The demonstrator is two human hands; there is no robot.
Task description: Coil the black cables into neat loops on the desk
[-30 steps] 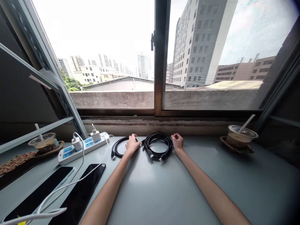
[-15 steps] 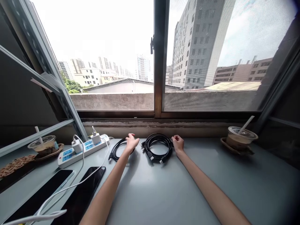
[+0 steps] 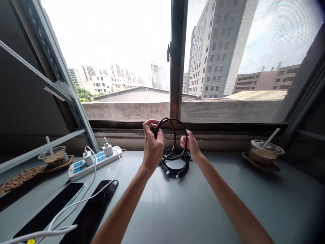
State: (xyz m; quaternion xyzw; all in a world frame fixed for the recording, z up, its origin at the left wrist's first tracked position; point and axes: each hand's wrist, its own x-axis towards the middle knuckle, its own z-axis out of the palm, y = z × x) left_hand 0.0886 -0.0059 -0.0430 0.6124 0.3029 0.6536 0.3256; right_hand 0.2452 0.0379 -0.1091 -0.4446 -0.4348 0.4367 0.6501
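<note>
My left hand (image 3: 152, 147) is closed around a coiled black cable (image 3: 157, 127), held up off the table with its loops spreading to the right. Beneath those loops a second coil of black cable (image 3: 187, 166) lies on the table, with its plug ends toward me. My right hand (image 3: 191, 145) is at the right side of the raised loop, fingers curled in. Whether those fingers grip part of the cable is hidden.
A white power strip (image 3: 95, 162) with chargers stands at the left, near two dark phones (image 3: 93, 210) and white charging cables (image 3: 83, 200). Lidded drink cups stand at the left (image 3: 54, 157) and right (image 3: 265, 152). A window frame (image 3: 175, 81) rises behind the table.
My left hand has lifted the left coil off the table and carried it right, over the other coil. My right hand has risen slightly, with its fingers still curled.
</note>
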